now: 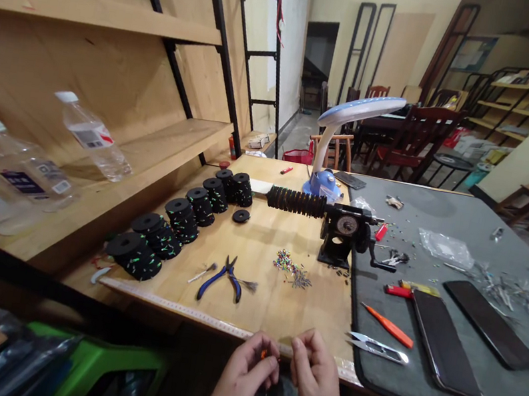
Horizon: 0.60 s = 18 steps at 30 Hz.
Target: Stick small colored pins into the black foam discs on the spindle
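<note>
At the table's front edge, my left hand (246, 374) has its fingers curled around a small orange piece, too small to name. My right hand (313, 376) is beside it, thumb and fingertips pinched together; whatever lies between them cannot be made out. Blue-handled pliers (216, 282) lie spread on the wood, ahead and to the left. Farther forward is a heap of small coloured beads (284, 260), with thin grey metal pieces (301, 280) along its near side. Behind them stands a black hand-cranked device (338, 237) with a row of black discs (297, 201) on its shaft.
Stacks of black foam spools (182, 219) line the left side. On the grey mat (394, 209) lie thread snips (378, 348), an orange screwdriver (390, 326), a lighter (399, 291) and two phones (447, 347). A blue desk lamp (322, 182) stands behind; shelves with bottles (96, 139) rise left.
</note>
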Each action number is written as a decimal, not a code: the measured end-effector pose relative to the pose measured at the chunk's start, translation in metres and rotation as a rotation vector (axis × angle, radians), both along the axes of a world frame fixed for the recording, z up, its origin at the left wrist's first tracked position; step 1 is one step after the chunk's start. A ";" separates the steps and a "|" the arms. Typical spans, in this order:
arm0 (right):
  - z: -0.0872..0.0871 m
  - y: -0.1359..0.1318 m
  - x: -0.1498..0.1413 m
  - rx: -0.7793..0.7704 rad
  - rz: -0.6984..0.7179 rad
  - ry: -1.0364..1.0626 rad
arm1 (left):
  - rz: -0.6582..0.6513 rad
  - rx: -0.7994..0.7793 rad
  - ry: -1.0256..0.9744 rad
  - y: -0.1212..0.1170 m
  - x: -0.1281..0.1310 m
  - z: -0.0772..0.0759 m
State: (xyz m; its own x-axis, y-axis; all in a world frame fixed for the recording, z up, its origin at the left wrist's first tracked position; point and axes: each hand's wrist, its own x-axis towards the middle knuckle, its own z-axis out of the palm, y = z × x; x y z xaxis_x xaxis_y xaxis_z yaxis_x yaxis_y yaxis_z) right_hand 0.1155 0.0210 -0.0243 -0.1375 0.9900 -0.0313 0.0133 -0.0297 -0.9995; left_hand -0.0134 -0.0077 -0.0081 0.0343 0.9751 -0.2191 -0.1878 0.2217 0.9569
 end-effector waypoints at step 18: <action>0.005 0.000 0.001 0.066 0.116 -0.074 | 0.048 0.153 0.259 0.004 0.000 0.004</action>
